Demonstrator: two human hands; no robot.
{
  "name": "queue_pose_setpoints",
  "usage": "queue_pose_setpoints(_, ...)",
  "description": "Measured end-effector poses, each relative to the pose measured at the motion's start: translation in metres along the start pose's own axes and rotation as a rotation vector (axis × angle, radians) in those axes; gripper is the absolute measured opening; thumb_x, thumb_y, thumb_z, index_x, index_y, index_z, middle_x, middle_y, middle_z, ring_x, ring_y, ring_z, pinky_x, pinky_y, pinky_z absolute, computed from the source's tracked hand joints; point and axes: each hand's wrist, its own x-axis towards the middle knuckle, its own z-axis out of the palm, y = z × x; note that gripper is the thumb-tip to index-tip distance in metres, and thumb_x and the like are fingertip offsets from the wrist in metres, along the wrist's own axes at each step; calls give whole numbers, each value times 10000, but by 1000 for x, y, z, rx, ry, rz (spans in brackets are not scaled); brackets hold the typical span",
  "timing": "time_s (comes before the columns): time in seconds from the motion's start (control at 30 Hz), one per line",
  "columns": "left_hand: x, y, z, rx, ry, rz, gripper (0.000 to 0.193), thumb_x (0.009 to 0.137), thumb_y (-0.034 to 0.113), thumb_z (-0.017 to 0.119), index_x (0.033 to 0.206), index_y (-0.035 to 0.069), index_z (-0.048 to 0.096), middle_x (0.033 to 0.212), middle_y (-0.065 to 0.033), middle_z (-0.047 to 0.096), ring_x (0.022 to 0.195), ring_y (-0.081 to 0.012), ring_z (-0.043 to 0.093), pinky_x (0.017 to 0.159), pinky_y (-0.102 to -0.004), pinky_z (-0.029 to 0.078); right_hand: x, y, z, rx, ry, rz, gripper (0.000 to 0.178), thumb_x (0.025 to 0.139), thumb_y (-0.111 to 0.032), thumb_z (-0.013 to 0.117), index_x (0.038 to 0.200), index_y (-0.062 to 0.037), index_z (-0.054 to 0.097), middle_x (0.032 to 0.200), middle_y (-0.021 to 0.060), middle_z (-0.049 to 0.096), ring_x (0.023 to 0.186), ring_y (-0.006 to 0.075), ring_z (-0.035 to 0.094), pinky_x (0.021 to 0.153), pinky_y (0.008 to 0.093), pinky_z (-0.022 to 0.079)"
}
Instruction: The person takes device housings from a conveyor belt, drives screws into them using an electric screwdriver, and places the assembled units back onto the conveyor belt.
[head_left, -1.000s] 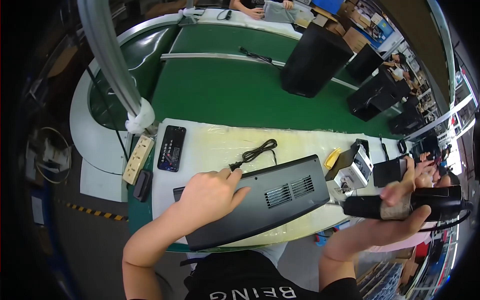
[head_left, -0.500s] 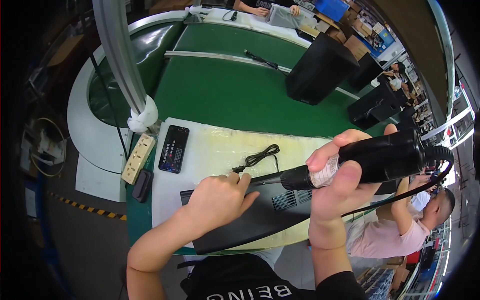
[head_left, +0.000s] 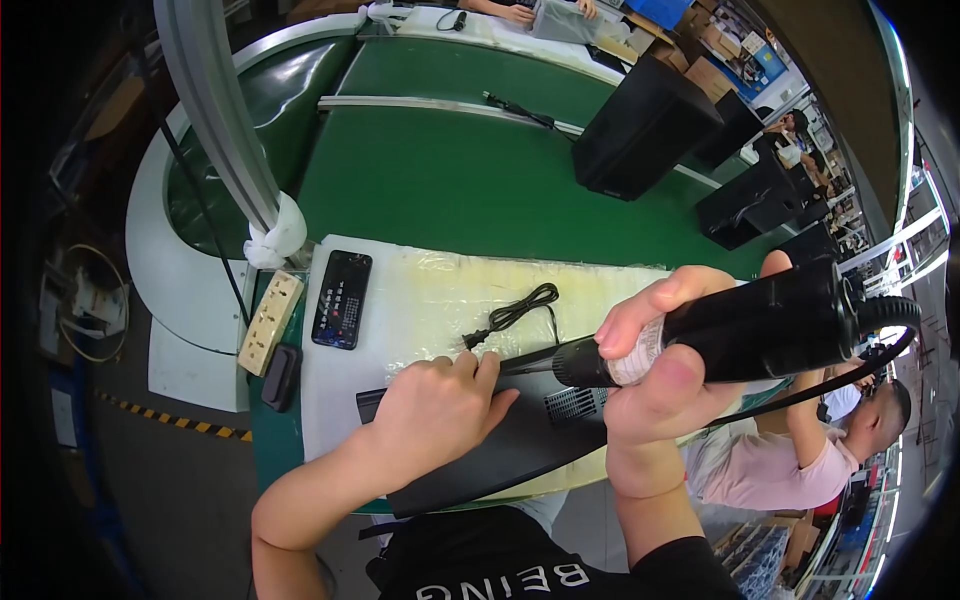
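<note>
My right hand (head_left: 650, 400) is wrapped round a black electric screwdriver (head_left: 770, 325) with a pale label near its front. The driver lies nearly level and its thin bit points left. At the bit's end is my left hand (head_left: 430, 410), closed with its fingers curled down; its fingertips are hidden, so I cannot make out what they pinch. Both hands are over a black casing (head_left: 490, 455) with a vented grille (head_left: 572, 406), lying near the front of the bench. Just beyond my left hand rests a coiled black power cord (head_left: 517, 315) with a plug.
A phone (head_left: 342, 300), a cream power strip (head_left: 270, 322) and a small black box (head_left: 282, 377) lie at the left. Beyond the padded worktop (head_left: 430, 275) runs a green conveyor belt (head_left: 430, 180), with black speaker cabinets (head_left: 645, 125) at the right. Other people work nearby.
My right hand and the screwdriver have shifted slightly left, bringing the driver's front closer to my left hand. My left hand keeps its grip shape. The whole view has moved a little.
</note>
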Motion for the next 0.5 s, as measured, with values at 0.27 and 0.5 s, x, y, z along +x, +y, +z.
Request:
queue_pose_setpoints(0.27,-2,0,3,17,16,4,310,831,309,647,836,11,561,604,-68,546,485,-215,594,442,-309,464,-5,3,2,81,-81,72,753,855,-404,670,1332,15,265,911,99,556,549,136,563,512,241,483)
queue_pose_setpoints(0.5,2,7,-4,-4,-25,-16,284,833,289,643,877,16,578,635,-95,571,531,-253,614,480,-338,493,3,21,-10,130,-130,30,523,885,-209,617,1254,-1,309,968,156,575,578,142,567,498,254,492)
